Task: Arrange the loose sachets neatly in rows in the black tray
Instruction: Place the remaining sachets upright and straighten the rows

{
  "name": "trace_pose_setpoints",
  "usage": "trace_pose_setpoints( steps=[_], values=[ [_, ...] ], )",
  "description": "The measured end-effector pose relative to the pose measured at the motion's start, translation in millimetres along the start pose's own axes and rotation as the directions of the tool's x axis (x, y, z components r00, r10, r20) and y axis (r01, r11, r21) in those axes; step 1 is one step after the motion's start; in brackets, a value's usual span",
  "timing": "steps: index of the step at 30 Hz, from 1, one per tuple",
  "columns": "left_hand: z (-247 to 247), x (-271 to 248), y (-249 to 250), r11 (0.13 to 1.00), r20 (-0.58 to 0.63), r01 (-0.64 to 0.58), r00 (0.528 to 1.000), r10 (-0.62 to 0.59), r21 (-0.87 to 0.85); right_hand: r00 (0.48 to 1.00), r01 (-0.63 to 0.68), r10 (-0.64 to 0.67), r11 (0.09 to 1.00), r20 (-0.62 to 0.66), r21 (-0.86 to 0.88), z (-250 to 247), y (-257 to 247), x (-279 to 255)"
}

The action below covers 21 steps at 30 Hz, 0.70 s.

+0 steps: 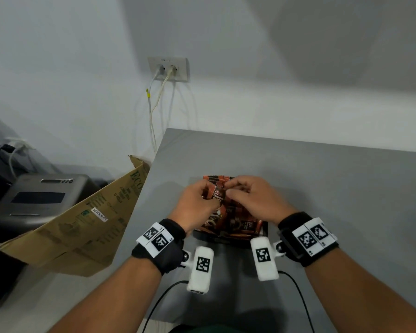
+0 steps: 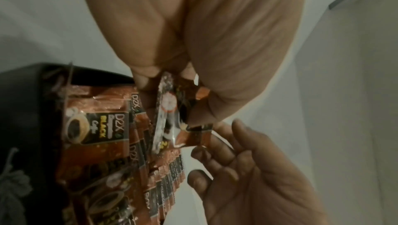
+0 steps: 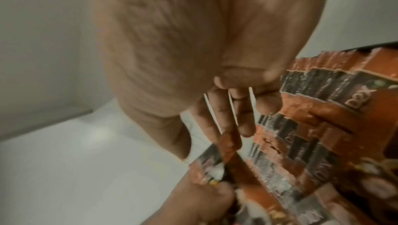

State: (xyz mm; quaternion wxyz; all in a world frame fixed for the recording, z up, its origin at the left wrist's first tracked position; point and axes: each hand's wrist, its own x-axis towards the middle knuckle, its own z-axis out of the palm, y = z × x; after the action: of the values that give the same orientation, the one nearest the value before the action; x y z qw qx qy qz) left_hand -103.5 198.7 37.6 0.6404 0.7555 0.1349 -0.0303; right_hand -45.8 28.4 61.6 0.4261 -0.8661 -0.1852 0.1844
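The black tray [image 1: 216, 239] lies on the grey table [image 1: 327, 188], filled with brown coffee sachets [image 1: 235, 218] that overlap in rows [image 2: 96, 126] [image 3: 323, 126]. Above it, my left hand [image 1: 210, 196] pinches one sachet [image 1: 217, 195] between thumb and fingers; the left wrist view shows this sachet [image 2: 168, 109] held edge-on. My right hand [image 1: 229, 192] reaches in from the right. Its fingers [image 3: 226, 118] lie fairly straight against the far end of the held sachet [image 3: 237, 164]. Much of the tray's middle is hidden under both hands.
The tray lies close to the table's left edge. An open cardboard box [image 1: 82, 224] leans against that edge, and a grey appliance [image 1: 39, 195] stands beyond it. A wall socket [image 1: 168, 68] with hanging cables is behind. Black cables [image 1: 163, 296] trail from the wrist cameras.
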Motion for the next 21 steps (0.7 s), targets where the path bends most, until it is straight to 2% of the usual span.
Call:
trace_pose_setpoints(
  steps=[3, 6, 8, 12, 14, 18, 21],
  values=[
    [11, 3, 6, 0.997, 0.060, -0.026, 0.998, 0.022, 0.068, 0.999, 0.034, -0.035, 0.999, -0.022, -0.042, -9, -3, -3],
    [10, 9, 8, 0.988, 0.047, -0.013, 0.999, 0.006, 0.156, 0.986, -0.016, 0.005, 0.998, -0.168, -0.068, -29, 7, -5],
    [6, 10, 7, 0.961, 0.067, -0.014, 0.998, -0.005, 0.276, 0.969, -0.056, 0.037, 0.996, -0.246, -0.070, -43, 17, -9],
    [4, 6, 4, 0.889, 0.196, -0.042, 0.979, -0.055, 0.456, 0.967, -0.128, 0.080, 0.974, -0.242, -0.186, -48, 37, -14],
    [7, 5, 3, 0.829, 0.255, -0.108, 0.966, -0.043, 0.549, 0.971, -0.138, 0.084, 0.963, -0.225, -0.232, -43, 43, -13],
    [13, 9, -1, 0.655, 0.356, -0.251, 0.934, -0.028, 0.712, 0.979, -0.134, 0.085, 0.951, -0.183, -0.277, -30, 49, -10],
    [18, 8, 0, 0.550, 0.416, -0.310, 0.906, -0.077, 0.776, 0.984, -0.128, 0.083, 0.947, -0.159, -0.296, -24, 54, -5]
  ],
)
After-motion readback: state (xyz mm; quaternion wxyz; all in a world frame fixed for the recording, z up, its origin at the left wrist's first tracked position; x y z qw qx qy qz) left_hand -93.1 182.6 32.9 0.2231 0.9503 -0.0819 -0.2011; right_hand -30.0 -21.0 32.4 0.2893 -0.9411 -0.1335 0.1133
